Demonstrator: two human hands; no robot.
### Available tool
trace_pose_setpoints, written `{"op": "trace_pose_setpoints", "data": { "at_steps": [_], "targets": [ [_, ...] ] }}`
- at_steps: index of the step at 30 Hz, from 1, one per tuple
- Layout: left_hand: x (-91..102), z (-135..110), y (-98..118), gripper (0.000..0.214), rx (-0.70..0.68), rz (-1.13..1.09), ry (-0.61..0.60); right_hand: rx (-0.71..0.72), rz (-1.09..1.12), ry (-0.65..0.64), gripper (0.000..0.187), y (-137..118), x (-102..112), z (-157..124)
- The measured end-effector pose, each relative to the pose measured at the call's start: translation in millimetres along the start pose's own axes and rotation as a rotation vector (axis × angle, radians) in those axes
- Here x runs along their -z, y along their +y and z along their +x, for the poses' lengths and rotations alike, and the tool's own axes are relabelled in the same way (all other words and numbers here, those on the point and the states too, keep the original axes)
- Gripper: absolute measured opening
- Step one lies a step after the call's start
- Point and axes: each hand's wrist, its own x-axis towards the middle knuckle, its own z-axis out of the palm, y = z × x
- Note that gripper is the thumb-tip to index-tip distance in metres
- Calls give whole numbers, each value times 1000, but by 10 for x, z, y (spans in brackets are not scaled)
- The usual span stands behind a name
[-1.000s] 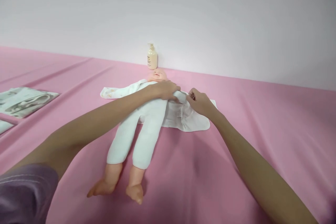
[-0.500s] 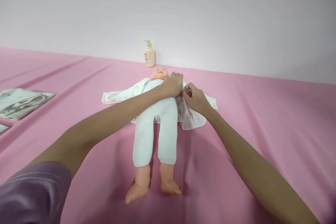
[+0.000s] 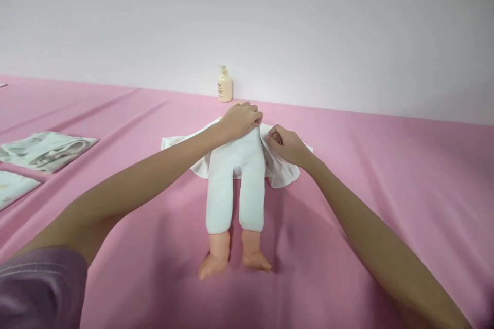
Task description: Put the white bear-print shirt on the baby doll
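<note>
A baby doll [image 3: 235,185] in pale trousers lies on its back on the pink cloth, bare feet towards me. Under it spreads an open white garment [image 3: 283,172]. My left hand [image 3: 240,119] lies curled over the doll's chest and hides its head. My right hand [image 3: 283,144] sits just right of the doll's body, fingers pinched on the garment's right flap near the doll's side.
A cream pump bottle [image 3: 224,85] stands by the white wall behind the doll. Folded printed cloths [image 3: 46,148] lie at the far left, with another folded piece [image 3: 13,187] below them. The pink cloth [image 3: 386,175] covers the whole surface.
The doll has swung round from slanting left to lying straight, feet towards me. My left hand has shifted up over its chest and head; my right hand has stayed pinched on the flap.
</note>
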Motion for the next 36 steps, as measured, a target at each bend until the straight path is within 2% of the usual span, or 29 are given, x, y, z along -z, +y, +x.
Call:
{"op": "trace_pose_setpoints", "data": {
  "at_steps": [3,6,9,12,15,18,21,26,30,33,36],
  "targets": [
    [84,-429,-69,24,17,-83,91,-53,-40,-61,22,-77,241,-63],
    [145,-1105,-148,26,100,-159,172,-46,-134,-83,23,-140,374,-325],
    [130,-1782,-179,27,193,-207,165,114,-270,-79,18,-158,286,-725],
    [20,-2167,-118,28,87,-234,66,317,-345,-56,16,-124,32,-1023],
    [-143,-2202,-36,29,12,-190,49,374,-503,-48,20,-57,-241,-1064],
    [-256,-2093,-33,26,0,-125,59,350,-603,-59,18,2,-381,-954],
    [-238,-2063,-87,33,-31,-68,56,382,-609,-59,27,15,-316,-888],
    [-3,-2252,-99,35,-105,-93,62,627,-565,-45,27,-69,-51,-1002],
    [106,-2426,-17,34,-142,-124,15,763,-513,-148,31,-95,-76,-1170],
    [114,-2505,40,36,-148,-143,-31,772,-488,-173,37,-79,-176,-1270],
    [140,-2561,78,32,-121,-223,-51,670,-356,-178,32,-106,-189,-1344]
  ]
}}
